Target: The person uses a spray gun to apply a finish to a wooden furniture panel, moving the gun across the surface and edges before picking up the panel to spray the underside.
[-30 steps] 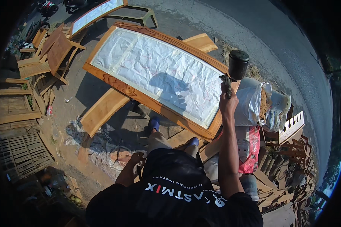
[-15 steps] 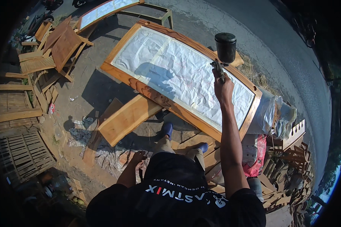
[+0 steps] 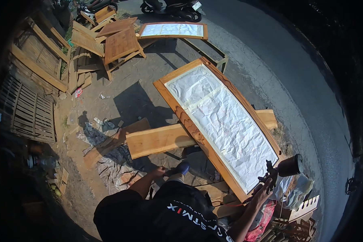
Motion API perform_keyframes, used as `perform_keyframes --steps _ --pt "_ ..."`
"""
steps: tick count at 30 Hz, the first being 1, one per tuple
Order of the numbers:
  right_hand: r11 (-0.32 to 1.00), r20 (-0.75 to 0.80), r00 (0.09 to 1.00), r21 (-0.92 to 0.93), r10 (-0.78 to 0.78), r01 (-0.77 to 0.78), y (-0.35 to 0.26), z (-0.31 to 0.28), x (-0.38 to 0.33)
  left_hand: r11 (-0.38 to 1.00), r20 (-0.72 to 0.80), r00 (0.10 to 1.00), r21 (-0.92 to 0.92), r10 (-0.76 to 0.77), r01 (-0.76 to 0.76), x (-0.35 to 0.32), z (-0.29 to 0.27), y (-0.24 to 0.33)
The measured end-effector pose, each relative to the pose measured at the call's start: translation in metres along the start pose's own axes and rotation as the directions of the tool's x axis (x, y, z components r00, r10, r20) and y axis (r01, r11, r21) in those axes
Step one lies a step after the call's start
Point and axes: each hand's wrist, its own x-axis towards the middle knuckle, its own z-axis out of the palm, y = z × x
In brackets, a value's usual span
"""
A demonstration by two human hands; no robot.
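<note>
The right hand [image 3: 263, 190] grips a spray gun [image 3: 272, 171], fingers wrapped about its handle, at the near right corner of the frame [image 3: 192, 129]. How much air lies between gun and wood, I cannot tell. The gun's dark cup [image 3: 289, 165] is tilted, sticking out past the frame's right edge. Wrinkled white paper [image 3: 230, 125] fills the frame inside its brown wooden border (the grain is bold on the left rail).

The left hand [image 3: 159, 171] is low beside the person's leg, left of the frame's near half and well apart from it; whether it is open or closed, I cannot tell.

A pale plank [image 3: 159, 141] runs crosswise beneath the frame, showing on both sides. A blue shoe [image 3: 183, 167] is near the frame's left edge. Beyond the frame's far end are a smaller papered panel [image 3: 171, 29] and a scooter [image 3: 177, 10]. The road [image 3: 294, 68] curves past the frame's right side.
</note>
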Motion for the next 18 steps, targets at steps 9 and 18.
perform_keyframes --steps 9,18 --pt "0.993 -0.206 0.972 0.036 0.116 -0.111 0.103 -0.164 -0.056 0.887 0.213 0.972 0.462 -0.101 -0.009 -0.006 0.084 0.1" --pt "0.988 -0.429 0.894 -0.021 0.128 -0.152 0.245 -0.272 -0.129 0.713 0.354 0.92 0.688 -0.166 -0.136 -0.103 0.204 0.077"
